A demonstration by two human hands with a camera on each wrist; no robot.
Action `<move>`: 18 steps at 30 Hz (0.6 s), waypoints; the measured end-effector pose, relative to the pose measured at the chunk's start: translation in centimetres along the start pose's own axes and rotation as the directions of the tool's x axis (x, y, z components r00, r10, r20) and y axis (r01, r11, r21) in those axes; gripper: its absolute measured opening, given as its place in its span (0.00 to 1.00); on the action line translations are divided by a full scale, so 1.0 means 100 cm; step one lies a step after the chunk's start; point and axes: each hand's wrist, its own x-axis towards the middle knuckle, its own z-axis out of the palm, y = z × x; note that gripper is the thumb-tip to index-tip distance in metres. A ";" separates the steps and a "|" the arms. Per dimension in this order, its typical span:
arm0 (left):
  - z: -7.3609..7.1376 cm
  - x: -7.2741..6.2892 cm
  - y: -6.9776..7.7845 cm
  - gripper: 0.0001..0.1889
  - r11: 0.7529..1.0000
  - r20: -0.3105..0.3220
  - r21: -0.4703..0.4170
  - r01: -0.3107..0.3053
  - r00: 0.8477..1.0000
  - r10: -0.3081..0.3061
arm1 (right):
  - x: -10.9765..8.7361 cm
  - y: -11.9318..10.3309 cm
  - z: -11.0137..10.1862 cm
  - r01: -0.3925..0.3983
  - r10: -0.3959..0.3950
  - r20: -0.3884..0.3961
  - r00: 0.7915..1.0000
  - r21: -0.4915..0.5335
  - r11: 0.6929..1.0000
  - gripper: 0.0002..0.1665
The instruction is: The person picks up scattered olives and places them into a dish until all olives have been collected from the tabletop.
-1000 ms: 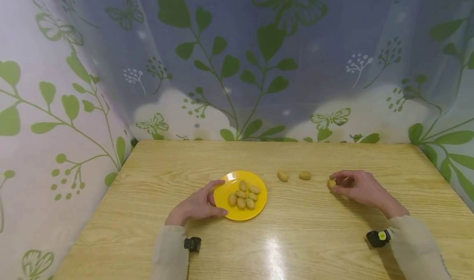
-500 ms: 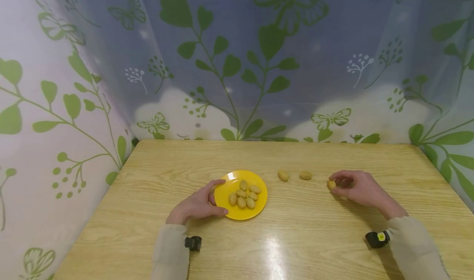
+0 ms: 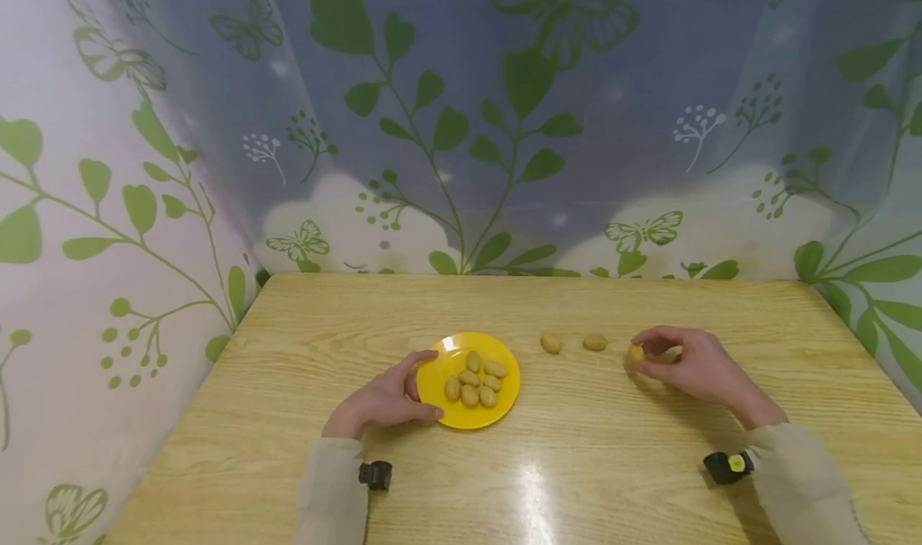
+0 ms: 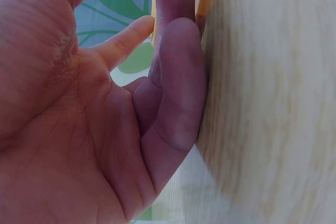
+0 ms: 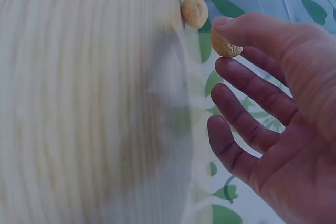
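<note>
My left hand holds the left rim of a yellow plate, thumb at its near side and index finger at its far side. Several tan walnuts lie together on that plate. Over on the right, my right hand pinches one walnut between thumb and fingertips; the wrist view shows it raised off the table, its shell wrinkled. Two loose walnuts, one nearer the plate and one nearer my right hand, rest on the wood. In the left wrist view, my fingers hide most of the plate.
A light wooden table carries everything. Behind it hangs a curtain with green leaves and butterflies, and a similar cloth lines the left side. Black wrist cameras sit on both sleeves.
My right hand has lifted the pinched walnut and shifted it slightly left. The left hand, the plate and the two loose walnuts stay where they were.
</note>
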 end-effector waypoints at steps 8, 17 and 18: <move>0.000 0.000 0.000 0.48 1.000 -0.008 0.011 0.009 1.000 -0.009 | 0.002 -0.014 0.004 0.055 -0.054 -0.024 0.998 0.052 0.997 0.17; 0.000 0.000 -0.001 0.48 1.000 -0.013 0.018 0.012 1.000 -0.012 | 0.007 -0.032 0.011 0.079 -0.077 -0.022 0.997 0.076 0.994 0.18; 0.000 0.000 -0.001 0.48 1.000 -0.013 0.020 0.013 1.000 -0.013 | 0.007 -0.034 0.012 0.081 -0.080 -0.022 0.997 0.075 0.994 0.18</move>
